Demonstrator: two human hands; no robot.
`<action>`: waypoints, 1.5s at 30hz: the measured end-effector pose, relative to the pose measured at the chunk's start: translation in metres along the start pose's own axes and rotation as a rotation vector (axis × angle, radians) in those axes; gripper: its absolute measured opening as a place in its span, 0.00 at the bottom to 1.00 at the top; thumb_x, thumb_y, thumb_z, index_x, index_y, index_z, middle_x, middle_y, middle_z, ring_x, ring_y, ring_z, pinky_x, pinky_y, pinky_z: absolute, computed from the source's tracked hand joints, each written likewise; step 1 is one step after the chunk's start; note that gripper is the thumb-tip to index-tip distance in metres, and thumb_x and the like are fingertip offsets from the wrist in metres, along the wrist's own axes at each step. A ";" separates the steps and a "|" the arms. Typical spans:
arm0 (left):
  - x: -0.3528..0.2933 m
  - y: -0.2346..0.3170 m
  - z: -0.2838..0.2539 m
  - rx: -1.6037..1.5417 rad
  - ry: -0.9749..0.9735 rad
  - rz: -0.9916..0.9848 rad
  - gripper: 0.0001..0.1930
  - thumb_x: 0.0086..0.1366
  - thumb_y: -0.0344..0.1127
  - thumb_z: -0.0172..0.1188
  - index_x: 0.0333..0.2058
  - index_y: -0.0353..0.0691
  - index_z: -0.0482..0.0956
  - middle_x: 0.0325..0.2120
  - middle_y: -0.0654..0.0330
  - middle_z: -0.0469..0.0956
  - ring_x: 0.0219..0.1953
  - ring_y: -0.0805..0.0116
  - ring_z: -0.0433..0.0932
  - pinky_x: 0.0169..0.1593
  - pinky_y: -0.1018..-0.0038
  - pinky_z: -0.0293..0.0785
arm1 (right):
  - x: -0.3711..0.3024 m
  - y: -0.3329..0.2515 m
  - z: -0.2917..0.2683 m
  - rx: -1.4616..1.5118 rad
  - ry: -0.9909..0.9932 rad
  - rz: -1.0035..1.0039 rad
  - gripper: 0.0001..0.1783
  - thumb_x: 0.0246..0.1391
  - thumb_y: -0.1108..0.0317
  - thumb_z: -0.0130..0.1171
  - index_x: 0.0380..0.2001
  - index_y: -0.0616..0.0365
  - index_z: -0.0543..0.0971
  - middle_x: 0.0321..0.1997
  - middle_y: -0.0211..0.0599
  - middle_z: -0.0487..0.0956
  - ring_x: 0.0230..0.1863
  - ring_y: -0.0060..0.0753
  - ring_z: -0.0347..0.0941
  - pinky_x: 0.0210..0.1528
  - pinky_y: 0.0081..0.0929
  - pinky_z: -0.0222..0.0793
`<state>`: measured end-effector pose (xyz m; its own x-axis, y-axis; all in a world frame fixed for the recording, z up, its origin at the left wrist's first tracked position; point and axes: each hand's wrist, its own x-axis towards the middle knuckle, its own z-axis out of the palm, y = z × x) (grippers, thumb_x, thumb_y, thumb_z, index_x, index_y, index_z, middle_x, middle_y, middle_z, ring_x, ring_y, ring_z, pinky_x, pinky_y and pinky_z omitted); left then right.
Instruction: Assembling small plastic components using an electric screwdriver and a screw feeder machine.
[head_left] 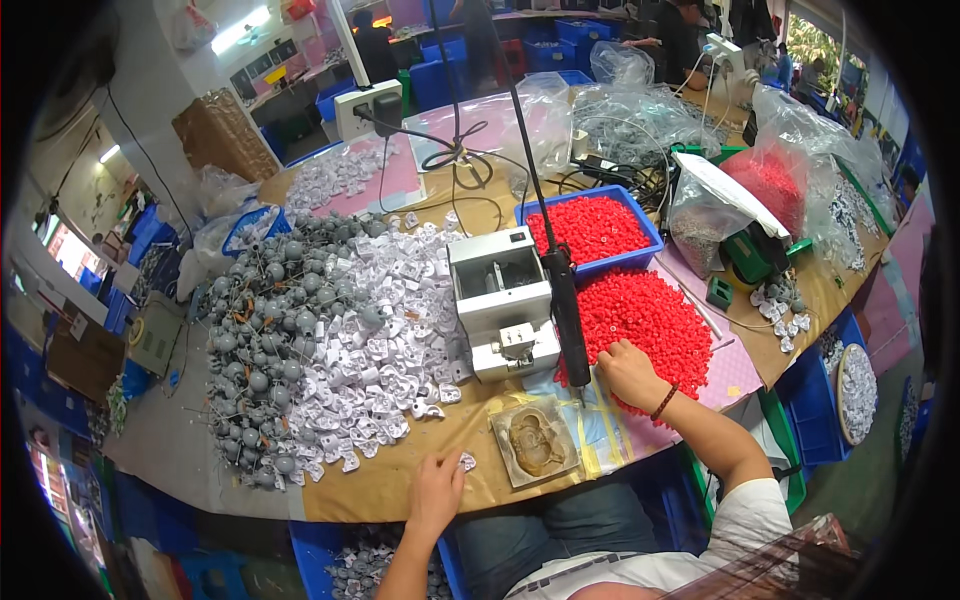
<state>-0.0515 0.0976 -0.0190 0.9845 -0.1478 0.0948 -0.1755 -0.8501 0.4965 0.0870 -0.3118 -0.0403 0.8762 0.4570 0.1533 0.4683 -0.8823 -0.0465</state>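
My left hand (437, 492) rests on the brown-covered table near its front edge, fingers extended. A small white plastic part (467, 461) lies right at its fingertips. My right hand (632, 376) is at the near left edge of a heap of small red plastic pieces (655, 322), its fingers curled together; whatever they hold is hidden. Just left of it hangs a black electric screwdriver (566, 325), tip down. Below that tip sits a square block with a shaped brown hollow (537, 442), a holding fixture, between my hands.
A white-grey machine with an open top (502, 300) stands mid-table. Left of it spread white plastic parts (370, 385) and grey round parts with wires (262, 350). Behind the red heap is a blue bin (655, 243) of red pieces. Cables (465, 165) and plastic bags lie farther back.
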 end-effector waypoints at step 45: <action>0.243 -0.065 -0.096 0.343 0.334 0.187 0.23 0.57 0.36 0.71 0.51 0.43 0.78 0.46 0.53 0.80 0.52 0.47 0.76 0.56 0.56 0.74 | -0.009 -0.121 -0.013 0.582 0.268 -0.412 0.13 0.50 0.67 0.71 0.41 0.53 0.83 0.45 0.36 0.79 0.52 0.45 0.74 0.54 0.41 0.69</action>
<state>0.1985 0.1653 0.0547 0.8704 -0.1914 0.4536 -0.2808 -0.9498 0.1381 0.0209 -0.2102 -0.0228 0.5948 0.6280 0.5017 0.8011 -0.4112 -0.4350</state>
